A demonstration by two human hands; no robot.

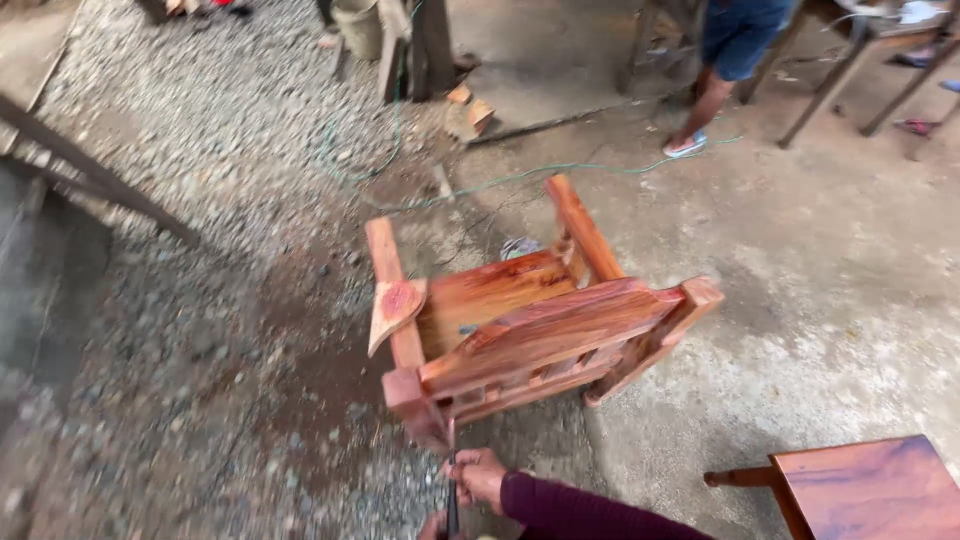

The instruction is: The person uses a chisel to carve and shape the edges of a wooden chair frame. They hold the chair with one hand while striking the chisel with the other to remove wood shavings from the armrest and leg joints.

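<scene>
The wooden chair [535,325] lies tipped over on the ground at the frame's centre, half on gravel [200,300], half on concrete. At 6 o'clock the right hand [478,475] wraps its grip around a thin dark tool [452,490] touching the chair's near corner. The left hand [432,526] barely shows; its grip I cannot tell. At 1 o'clock stands another person's leg [705,105].

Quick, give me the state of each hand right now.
Right hand: closed around a thin dark tool by the wooden chair.
Left hand: only an edge shows at the tool; grip cannot be told.
</scene>
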